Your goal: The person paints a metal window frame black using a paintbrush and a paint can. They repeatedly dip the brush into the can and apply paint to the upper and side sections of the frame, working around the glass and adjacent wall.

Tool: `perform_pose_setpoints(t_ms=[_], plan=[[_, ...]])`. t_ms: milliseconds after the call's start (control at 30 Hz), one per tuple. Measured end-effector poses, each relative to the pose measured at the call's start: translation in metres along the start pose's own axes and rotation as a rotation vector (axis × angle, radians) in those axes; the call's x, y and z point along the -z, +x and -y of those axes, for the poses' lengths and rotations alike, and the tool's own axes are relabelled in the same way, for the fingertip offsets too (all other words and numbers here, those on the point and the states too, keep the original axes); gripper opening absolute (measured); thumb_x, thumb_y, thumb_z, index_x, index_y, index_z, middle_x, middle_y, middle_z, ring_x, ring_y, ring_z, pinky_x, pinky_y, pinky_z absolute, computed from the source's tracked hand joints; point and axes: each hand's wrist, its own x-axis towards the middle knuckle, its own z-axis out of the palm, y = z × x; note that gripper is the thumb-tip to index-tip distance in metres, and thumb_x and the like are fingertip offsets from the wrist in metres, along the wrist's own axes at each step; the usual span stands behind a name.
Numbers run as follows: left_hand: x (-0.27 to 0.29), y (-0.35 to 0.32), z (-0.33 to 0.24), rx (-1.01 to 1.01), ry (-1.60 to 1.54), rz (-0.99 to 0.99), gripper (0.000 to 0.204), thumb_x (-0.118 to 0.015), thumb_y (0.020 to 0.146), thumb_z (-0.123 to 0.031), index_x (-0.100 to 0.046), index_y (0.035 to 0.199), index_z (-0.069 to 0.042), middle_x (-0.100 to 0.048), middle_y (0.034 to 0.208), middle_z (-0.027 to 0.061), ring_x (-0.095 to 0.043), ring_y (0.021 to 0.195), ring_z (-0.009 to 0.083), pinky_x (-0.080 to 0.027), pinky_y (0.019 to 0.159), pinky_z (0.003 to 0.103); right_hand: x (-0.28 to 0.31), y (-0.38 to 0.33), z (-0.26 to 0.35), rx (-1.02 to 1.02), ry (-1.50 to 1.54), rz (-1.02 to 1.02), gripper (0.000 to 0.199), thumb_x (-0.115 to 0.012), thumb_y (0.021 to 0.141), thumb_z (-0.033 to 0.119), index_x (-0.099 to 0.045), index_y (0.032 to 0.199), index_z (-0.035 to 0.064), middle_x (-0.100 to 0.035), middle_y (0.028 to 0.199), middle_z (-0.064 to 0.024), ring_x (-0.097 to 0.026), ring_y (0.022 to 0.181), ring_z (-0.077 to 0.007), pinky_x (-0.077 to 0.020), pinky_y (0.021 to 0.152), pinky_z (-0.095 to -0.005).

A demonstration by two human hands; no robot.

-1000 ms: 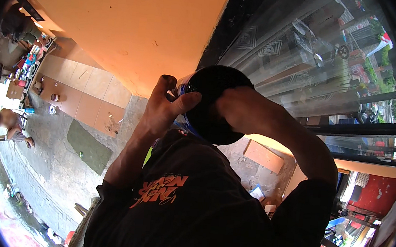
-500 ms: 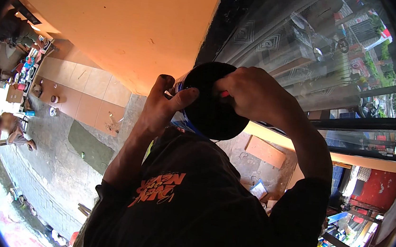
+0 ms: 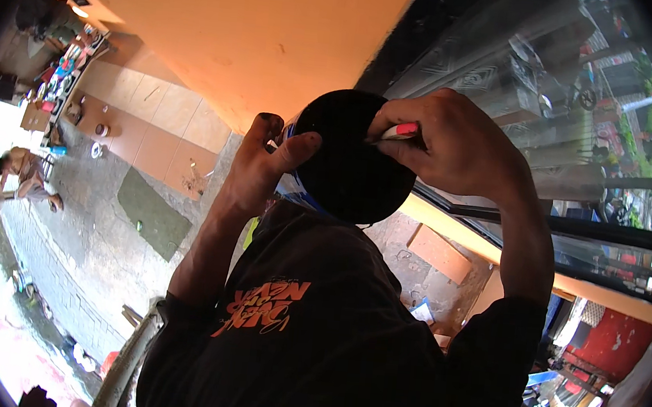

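A round bucket [image 3: 345,170] with a black inside and a blue-and-white outer wall is held up in front of my chest. My left hand [image 3: 259,167] grips its left edge, thumb over the rim and fingers round the outside; dark stains mark the fingertips. Over the right part of the opening is my right hand [image 3: 461,146], closed around a slim white handle with a red end [image 3: 405,130]. The handle's other end is hidden by the fingers and the dark interior, so the tool's kind does not show.
An orange wall [image 3: 225,29] rises ahead, beside a dark-framed glass window [image 3: 510,88] on the right. Far below, a person [image 3: 26,175] sits on the left. A grey metal rail [image 3: 126,365] stands by my left arm. A brown board [image 3: 440,254] lies on the ground.
My right hand has drawn back up and right from the bucket's inside and turned, showing more of the white handle and its red end. My left hand keeps its hold on the rim.
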Motion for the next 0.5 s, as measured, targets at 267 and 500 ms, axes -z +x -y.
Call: perform_pose_setpoints(t_ms=[267, 500], plan=[[0.017, -0.021, -0.004, 0.046, 0.119, -0.128, 0.072, -0.085, 0.081, -0.046, -0.051, 0.117, 0.006, -0.059, 0.11, 0.0131, -0.056, 0.105, 0.0182, -0.046, 0.093, 0.031, -0.05, 0.037, 0.015, 0.069, -0.172, 0.275, 0.018, -0.07, 0.083, 0.009, -0.073, 0.1, 0.0044, -0.074, 0.092, -0.0196, -0.073, 0.091, -0.0362, -0.0585, 0.081, -0.0465], [0.019, -0.025, -0.004, 0.065, 0.113, -0.132, 0.078, -0.087, 0.079, -0.045, -0.05, 0.121, 0.008, -0.061, 0.111, 0.0149, -0.059, 0.107, 0.0199, -0.049, 0.091, 0.031, -0.061, 0.045, 0.014, 0.125, -0.228, 0.38, 0.016, -0.065, 0.085, 0.01, -0.07, 0.097, 0.001, -0.072, 0.09, -0.0232, -0.073, 0.089, -0.0405, -0.0587, 0.079, -0.0493]])
